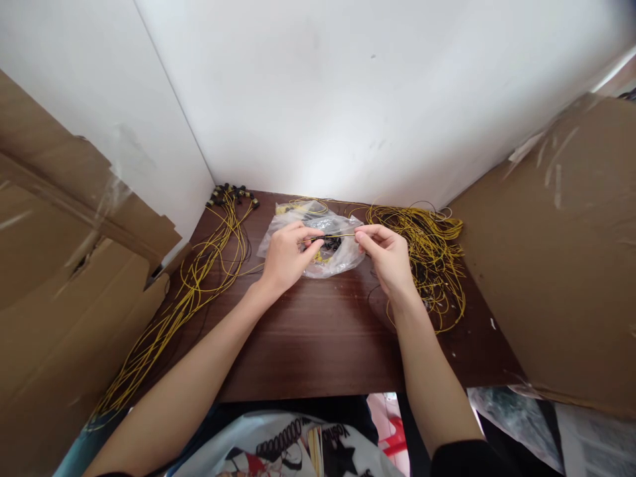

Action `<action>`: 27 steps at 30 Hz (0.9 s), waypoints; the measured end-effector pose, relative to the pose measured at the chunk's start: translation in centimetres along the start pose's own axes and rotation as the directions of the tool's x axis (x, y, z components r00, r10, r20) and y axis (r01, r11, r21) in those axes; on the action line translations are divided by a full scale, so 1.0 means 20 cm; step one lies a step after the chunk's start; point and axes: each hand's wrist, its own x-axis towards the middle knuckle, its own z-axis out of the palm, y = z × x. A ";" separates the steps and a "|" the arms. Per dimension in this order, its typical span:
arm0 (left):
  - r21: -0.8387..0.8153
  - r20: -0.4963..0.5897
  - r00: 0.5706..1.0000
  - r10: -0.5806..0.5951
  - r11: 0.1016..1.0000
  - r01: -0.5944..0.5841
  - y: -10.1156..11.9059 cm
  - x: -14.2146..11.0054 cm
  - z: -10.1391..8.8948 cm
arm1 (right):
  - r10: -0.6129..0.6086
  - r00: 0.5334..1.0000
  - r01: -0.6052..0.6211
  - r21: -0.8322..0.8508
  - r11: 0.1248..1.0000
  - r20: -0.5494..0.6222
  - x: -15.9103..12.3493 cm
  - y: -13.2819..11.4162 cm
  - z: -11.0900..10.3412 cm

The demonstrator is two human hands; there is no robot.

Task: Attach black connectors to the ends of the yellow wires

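Hands meet over a dark wooden table (318, 344), each pinching one end of a short yellow wire (338, 236) stretched taut between them. The left hand (285, 255) grips its end between thumb and forefinger, where a small dark piece, possibly a connector, seems to sit; the right hand (387, 255) holds the other end the same way. By the look of it, the work stands at fitting or checking a single lead, and the next move calls for fine fingertip control. Directly behind the hands lies a clear plastic bag (342, 262) holding more small dark parts. Right of it sprawls a tangled heap of wires (432, 248); left, a straighter bundle with black ends (218, 238) trails off the table's edge. Cardboard sheets (561, 252) hem in both sides, crowding the elbows.
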 end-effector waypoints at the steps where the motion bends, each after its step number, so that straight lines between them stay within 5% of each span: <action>1: -0.004 -0.003 1.000 0.001 1.000 -0.001 0.00 0.00 0.00 | 0.001 1.000 -0.001 0.003 1.000 -0.005 0.00 0.00 0.00; 27: -0.012 0.002 0.999 0.038 0.999 -0.038 -0.01 -0.01 0.01 | 0.005 1.000 -0.005 0.015 1.000 0.014 0.00 0.00 0.00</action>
